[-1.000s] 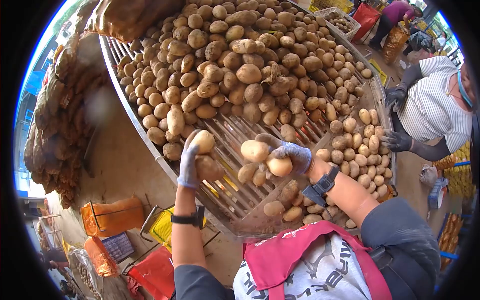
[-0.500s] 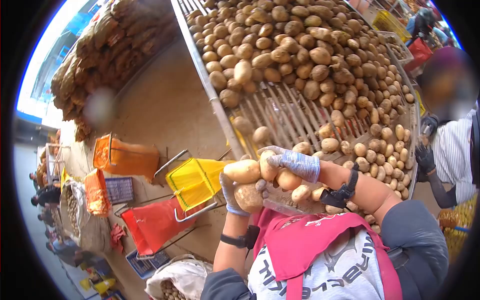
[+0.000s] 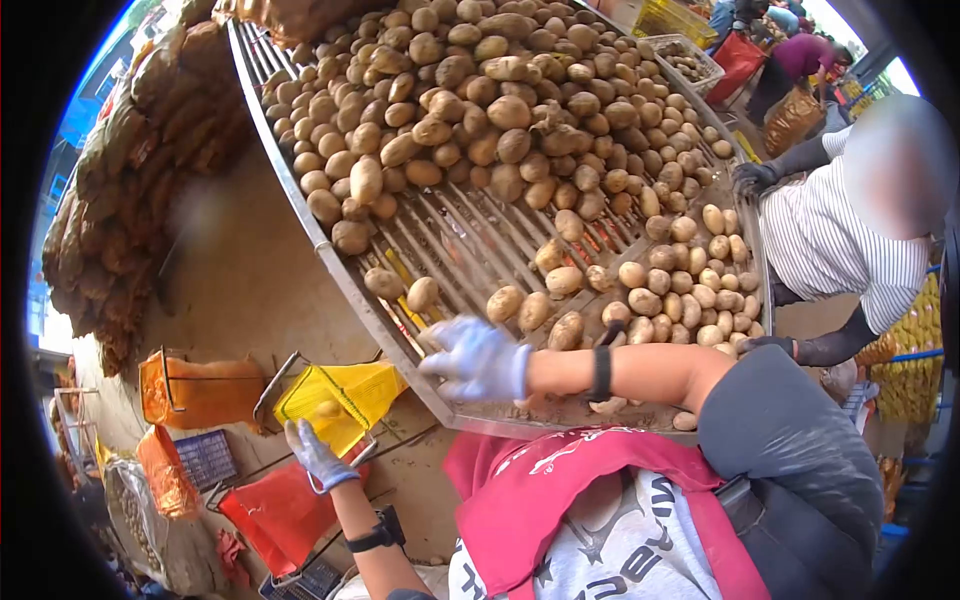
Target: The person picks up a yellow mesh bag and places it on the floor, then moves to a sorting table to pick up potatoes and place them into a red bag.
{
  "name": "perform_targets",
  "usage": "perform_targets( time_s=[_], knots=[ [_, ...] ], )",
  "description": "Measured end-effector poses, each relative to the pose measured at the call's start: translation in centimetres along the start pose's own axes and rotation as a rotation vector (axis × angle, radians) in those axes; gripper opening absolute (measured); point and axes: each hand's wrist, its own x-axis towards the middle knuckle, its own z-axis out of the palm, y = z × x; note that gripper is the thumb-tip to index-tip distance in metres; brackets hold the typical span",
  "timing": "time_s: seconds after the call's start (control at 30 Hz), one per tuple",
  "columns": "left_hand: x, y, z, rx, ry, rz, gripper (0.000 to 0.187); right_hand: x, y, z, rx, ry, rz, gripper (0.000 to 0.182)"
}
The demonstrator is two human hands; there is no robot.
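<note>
My left hand (image 3: 320,458), in a pale glove, is open beside the yellow mesh bag (image 3: 350,400) on its metal frame. A blurred potato (image 3: 327,410) shows over the bag, just beyond my fingertips and apart from them. My right hand (image 3: 475,362), also gloved and slightly blurred, has its fingers spread and holds nothing. It is over the near left edge of the slatted metal table (image 3: 440,250). Several loose potatoes (image 3: 535,311) lie on the slats just past it, and a big potato heap (image 3: 480,100) covers the far part.
An orange bag (image 3: 200,390) and a red bag (image 3: 285,515) stand on frames at the left, near a blue crate (image 3: 205,457). Stacked full sacks (image 3: 150,170) rise behind. A co-worker in a striped shirt (image 3: 830,225) stands at the table's right side.
The potatoes have left both my hands, which have opened. My left hand has moved left toward the yellow bag, my right hand slightly left. The view has shifted, and the co-worker's hands are farther apart.
</note>
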Motion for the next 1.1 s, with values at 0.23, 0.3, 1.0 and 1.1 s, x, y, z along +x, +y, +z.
perform_targets(
  time_s=[0.23, 0.3, 1.0, 1.1],
  knots=[
    [-11.7, 1.1, 19.4, 0.74, -0.905, 0.831, 0.044, -14.4, 10.7, -4.5, -0.489, -0.19, 0.531, 0.039],
    [-14.1, 0.4, 23.6, 0.992, -0.843, 1.008, 0.057, -13.8, 9.2, -7.9, -0.29, -0.501, 0.554, 0.038],
    [-14.1, -2.3, 28.7, 1.046, -0.956, 0.878, 0.055, -11.5, 21.5, -15.4, -0.337, 0.158, 0.912, 0.064],
    [-14.7, -0.8, 28.5, 0.609, -1.046, 0.846, 0.043, -9.4, 22.2, -13.2, -0.426, 0.077, 0.908, 0.073]
  ],
)
